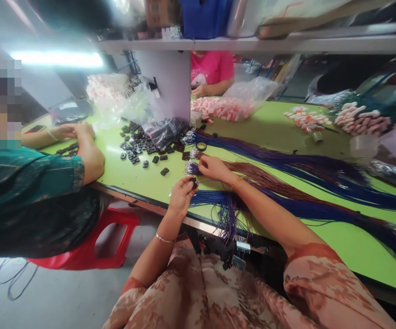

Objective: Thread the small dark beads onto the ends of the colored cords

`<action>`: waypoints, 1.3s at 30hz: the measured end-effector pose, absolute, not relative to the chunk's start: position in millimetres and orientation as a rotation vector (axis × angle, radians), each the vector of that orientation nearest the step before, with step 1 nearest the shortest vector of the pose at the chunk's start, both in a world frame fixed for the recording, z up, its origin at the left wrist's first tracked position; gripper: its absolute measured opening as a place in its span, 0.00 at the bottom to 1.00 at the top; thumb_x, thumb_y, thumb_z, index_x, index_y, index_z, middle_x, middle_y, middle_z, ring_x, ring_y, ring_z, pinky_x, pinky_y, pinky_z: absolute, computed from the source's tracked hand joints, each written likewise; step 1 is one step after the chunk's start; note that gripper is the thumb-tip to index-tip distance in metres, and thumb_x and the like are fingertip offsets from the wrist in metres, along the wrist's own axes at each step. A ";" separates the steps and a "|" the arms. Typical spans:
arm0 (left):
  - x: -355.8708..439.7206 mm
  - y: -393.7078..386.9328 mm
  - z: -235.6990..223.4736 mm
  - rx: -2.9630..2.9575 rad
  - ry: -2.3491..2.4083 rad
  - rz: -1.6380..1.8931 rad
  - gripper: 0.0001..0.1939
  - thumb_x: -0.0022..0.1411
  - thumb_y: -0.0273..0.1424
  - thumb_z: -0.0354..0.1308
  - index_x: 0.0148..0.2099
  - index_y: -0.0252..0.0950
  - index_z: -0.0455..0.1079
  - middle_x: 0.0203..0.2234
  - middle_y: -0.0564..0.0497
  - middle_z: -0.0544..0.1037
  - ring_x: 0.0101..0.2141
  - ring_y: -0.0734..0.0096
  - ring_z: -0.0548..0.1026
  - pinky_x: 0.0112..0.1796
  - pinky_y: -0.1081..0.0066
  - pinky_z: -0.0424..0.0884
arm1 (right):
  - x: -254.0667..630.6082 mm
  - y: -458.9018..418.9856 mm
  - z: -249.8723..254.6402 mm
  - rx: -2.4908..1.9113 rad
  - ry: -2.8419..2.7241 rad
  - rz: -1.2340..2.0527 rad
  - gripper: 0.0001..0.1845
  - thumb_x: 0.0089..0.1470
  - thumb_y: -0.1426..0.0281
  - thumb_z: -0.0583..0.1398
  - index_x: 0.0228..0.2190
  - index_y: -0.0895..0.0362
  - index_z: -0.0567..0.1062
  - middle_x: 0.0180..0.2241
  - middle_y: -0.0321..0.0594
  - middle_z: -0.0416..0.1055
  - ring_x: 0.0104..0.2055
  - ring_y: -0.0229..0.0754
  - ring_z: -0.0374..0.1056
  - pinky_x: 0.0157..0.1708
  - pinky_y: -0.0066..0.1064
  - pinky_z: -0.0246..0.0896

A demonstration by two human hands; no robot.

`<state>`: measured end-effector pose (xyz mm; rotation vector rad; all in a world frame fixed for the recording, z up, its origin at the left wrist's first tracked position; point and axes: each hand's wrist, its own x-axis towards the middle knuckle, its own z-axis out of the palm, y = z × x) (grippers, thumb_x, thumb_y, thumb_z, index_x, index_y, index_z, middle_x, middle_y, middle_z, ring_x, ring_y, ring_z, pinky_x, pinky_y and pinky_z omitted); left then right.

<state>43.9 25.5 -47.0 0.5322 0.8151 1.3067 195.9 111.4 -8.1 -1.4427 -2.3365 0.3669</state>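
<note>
Left grip pinches 1 black connector; right grip meets wire tips, closure unclear.

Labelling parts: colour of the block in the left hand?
Black block in the left hand; head view.

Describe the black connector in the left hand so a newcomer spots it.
On the green table, find the scattered black connectors. Toward the camera, near the table's edge, is the left hand, silver bracelet at its wrist. The black connector is pinched there, while those neighbours lie loose.
</note>
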 end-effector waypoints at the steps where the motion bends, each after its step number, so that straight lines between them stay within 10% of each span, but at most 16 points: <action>1: 43.9 25.3 -47.0 0.531 0.811 1.305 0.15 0.47 0.26 0.66 0.39 0.33 0.70 0.31 0.50 0.76 0.32 0.75 0.74 0.36 0.73 0.69 | 191.5 111.9 -6.5 -1.364 -2.283 0.446 0.08 0.52 0.70 0.52 0.28 0.59 0.70 0.26 0.38 0.71 0.27 0.37 0.61 0.28 0.27 0.51; 10: 43.1 25.7 -47.4 0.504 0.761 1.337 0.12 0.49 0.25 0.64 0.39 0.34 0.70 0.31 0.50 0.75 0.33 0.75 0.73 0.38 0.72 0.68 | 184.7 89.2 1.1 -1.119 -1.993 0.802 0.07 0.46 0.69 0.56 0.24 0.60 0.71 0.22 0.33 0.66 0.24 0.32 0.57 0.26 0.23 0.51; 39: 40.4 25.7 -47.4 0.547 0.870 1.270 0.15 0.44 0.23 0.67 0.37 0.33 0.69 0.27 0.53 0.74 0.28 0.78 0.72 0.32 0.75 0.69 | 203.1 51.7 -16.8 -1.050 -2.365 0.219 0.04 0.50 0.71 0.56 0.26 0.58 0.71 0.26 0.40 0.69 0.27 0.37 0.60 0.28 0.28 0.48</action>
